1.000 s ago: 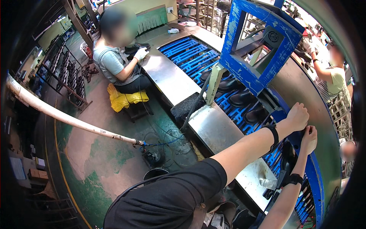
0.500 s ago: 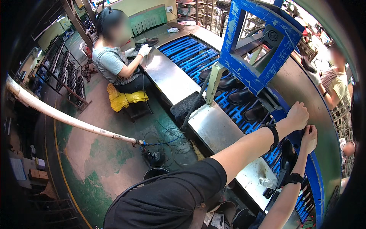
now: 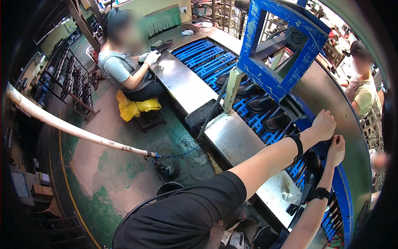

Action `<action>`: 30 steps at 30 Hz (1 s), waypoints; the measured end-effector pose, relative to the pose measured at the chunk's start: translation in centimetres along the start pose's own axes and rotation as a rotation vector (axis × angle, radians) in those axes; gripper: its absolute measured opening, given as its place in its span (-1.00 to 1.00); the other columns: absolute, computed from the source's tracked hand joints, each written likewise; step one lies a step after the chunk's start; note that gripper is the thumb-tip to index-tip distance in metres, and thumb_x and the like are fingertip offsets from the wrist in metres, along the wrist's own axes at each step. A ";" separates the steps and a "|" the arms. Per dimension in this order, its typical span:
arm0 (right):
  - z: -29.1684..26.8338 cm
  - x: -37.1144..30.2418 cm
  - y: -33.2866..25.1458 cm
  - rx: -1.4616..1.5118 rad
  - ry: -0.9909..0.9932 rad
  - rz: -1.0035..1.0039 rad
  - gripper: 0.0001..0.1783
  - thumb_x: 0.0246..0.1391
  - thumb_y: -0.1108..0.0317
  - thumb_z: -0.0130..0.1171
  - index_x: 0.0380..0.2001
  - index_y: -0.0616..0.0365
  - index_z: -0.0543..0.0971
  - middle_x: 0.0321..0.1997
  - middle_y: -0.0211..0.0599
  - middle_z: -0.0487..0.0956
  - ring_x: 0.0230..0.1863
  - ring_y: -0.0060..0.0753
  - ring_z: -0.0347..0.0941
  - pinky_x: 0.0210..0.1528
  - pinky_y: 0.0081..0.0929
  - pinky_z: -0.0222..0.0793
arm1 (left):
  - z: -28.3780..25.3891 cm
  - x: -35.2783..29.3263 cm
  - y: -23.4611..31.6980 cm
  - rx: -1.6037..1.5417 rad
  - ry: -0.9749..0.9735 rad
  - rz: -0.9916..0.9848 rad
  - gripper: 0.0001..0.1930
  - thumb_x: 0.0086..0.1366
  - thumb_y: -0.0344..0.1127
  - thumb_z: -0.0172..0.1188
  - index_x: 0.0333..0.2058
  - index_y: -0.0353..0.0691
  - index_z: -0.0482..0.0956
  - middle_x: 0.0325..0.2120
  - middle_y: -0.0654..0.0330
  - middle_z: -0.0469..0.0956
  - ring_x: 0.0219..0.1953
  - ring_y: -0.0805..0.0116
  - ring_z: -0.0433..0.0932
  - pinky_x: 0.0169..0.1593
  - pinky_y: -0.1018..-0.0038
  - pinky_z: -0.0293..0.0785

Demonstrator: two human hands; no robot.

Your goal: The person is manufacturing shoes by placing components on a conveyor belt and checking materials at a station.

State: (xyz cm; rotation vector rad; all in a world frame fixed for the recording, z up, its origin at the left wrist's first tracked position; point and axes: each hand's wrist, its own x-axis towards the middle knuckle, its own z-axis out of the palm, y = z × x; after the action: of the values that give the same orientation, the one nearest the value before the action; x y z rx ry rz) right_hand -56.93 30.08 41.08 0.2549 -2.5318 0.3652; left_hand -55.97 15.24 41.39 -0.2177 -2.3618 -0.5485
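Observation:
Both my arms reach over a blue slatted conveyor to its far side. My left hand is closed, its fingers curled above the blue side rail. Just nearer, my right hand is closed too, with fingertips pinched together. Whatever either hand may hold is hidden or too small to make out. Black shoes lie on the slats; one black shoe is beside my right forearm, and another black shoe is left of my left hand.
A blue metal frame rises over the conveyor. A metal ledge runs along the near side, with a clear plastic cup on it. Across at left a seated gloved co-worker handles a dark shoe; another person is at right.
My hands have stayed almost in place. The shoes on the slats have shifted slightly left. The left co-worker's hands have moved on the shoe, and the person at right is more upright.

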 end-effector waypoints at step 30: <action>0.1 0.1 0.1 -0.015 0.001 -0.007 -0.77 0.21 0.15 0.01 -0.32 0.03 0.55 -0.26 -0.29 0.58 -0.27 -0.12 0.53 -0.28 -0.21 0.41 | 0.1 0.1 0.0 -0.018 -0.002 -0.003 -0.81 -0.03 -0.18 0.25 -0.58 -0.17 0.67 -0.52 0.18 0.61 -0.27 0.25 0.52 -0.18 0.36 0.38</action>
State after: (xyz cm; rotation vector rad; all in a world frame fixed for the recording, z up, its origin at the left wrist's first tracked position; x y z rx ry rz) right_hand -57.09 30.13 41.02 0.2576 -2.5310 0.3429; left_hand -56.13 15.28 41.40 -0.2228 -2.3600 -0.5714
